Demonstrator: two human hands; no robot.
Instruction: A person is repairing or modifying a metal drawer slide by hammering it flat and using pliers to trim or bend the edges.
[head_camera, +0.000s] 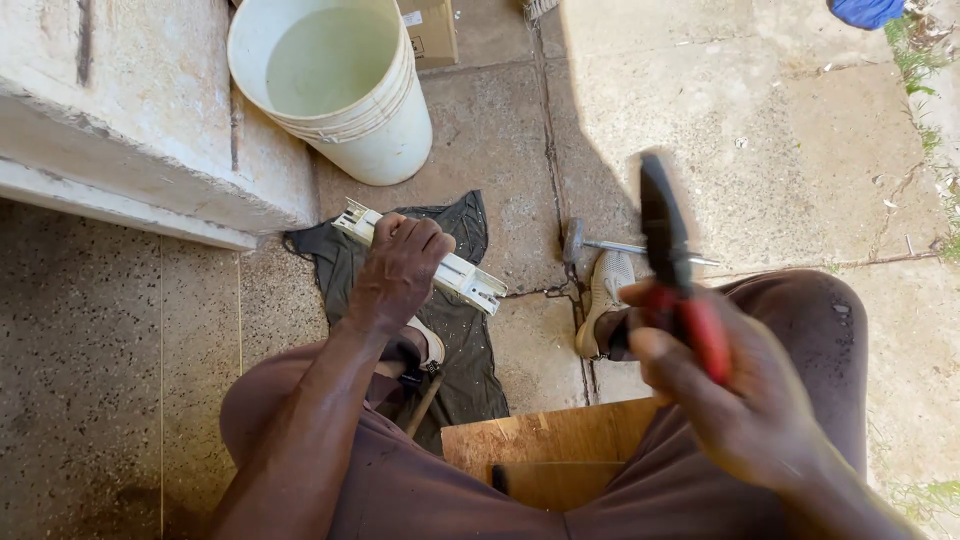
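My left hand (398, 270) grips a white metal rail (468, 277) around its middle, holding it slanted above a dark cloth (455, 330) on the ground. My right hand (735, 390) is raised close to the camera and holds red-handled pliers (672, 250) with the dark jaws pointing up. The pliers are blurred. Both hands are apart, with the rail to the left of the pliers.
A white plastic bucket (340, 85) stands at the top beside a concrete step (130, 130). A hammer (590, 245) lies on the concrete near my shoe (605, 295). A wooden board (550, 450) sits between my knees. A cardboard box (432, 30) lies behind the bucket.
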